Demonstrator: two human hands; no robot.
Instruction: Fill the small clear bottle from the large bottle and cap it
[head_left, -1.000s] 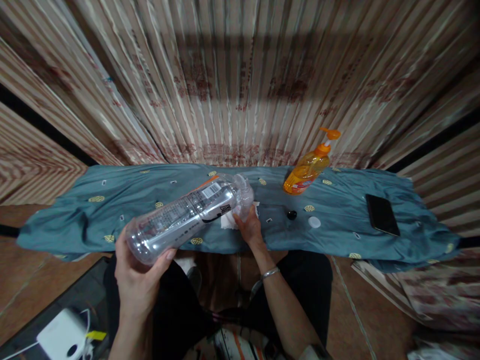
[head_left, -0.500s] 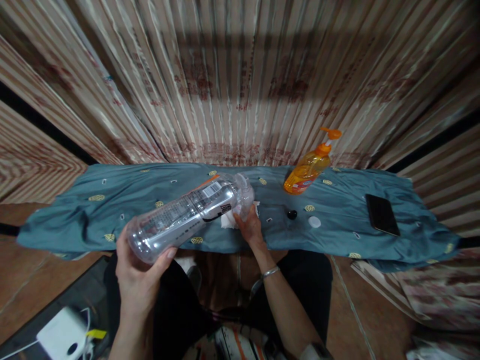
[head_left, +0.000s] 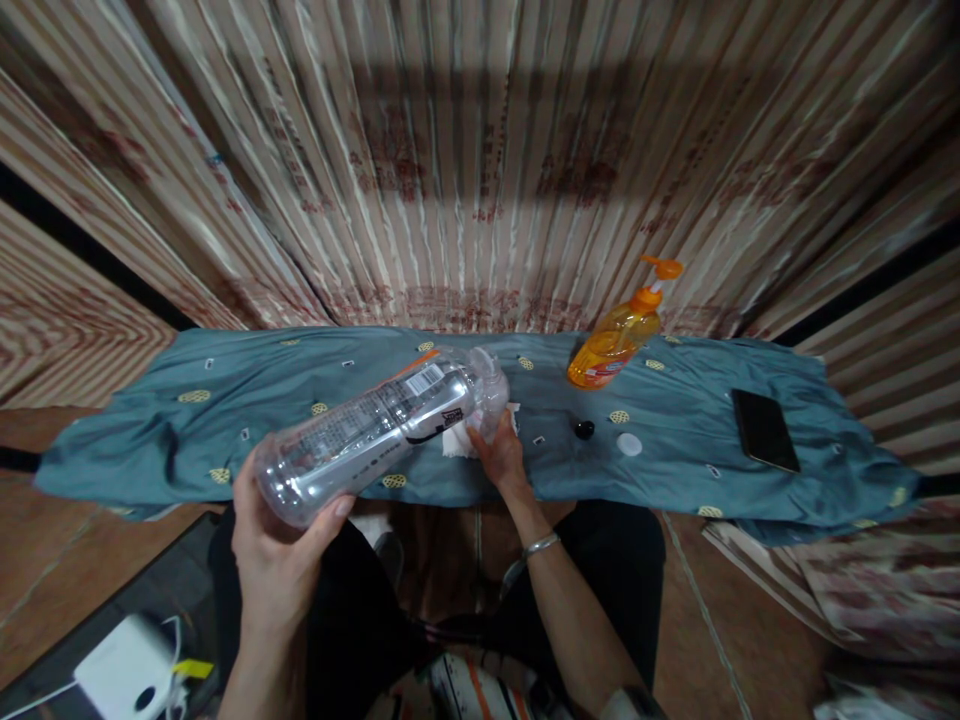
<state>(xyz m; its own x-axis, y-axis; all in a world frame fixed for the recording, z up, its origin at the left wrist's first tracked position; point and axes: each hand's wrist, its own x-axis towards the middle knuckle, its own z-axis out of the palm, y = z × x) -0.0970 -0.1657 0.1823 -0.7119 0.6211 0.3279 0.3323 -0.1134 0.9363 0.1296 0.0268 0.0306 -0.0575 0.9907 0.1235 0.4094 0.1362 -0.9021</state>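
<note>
Down low at the near edge, the left hand (head_left: 274, 560) wraps its fingers around the base of a clear plastic bottle (head_left: 379, 432), thumb pressed against the bottom rim, holding it firmly. That bottle lies nearly on its side, slanting up and away from the person, with its printed label and barcode facing up. Its neck end points toward the right hand (head_left: 501, 455), which is closed loosely about the mouth of the bottle; whether the fingers pinch a cap there cannot be told. A silver bracelet (head_left: 541, 545) circles the right wrist. Just under the bottle's neck, a crumpled white tissue (head_left: 456, 440) rests on the teal patterned cloth (head_left: 247, 400) that covers a long low table. Farther right on the cloth stand an orange pump dispenser of soap (head_left: 616, 345), a small black cap (head_left: 583, 429) and a white round lid (head_left: 629, 444) just beside it, and, well apart, a dark smartphone (head_left: 765, 429) lying flat. Striped curtains (head_left: 480, 160) hang behind.
</note>
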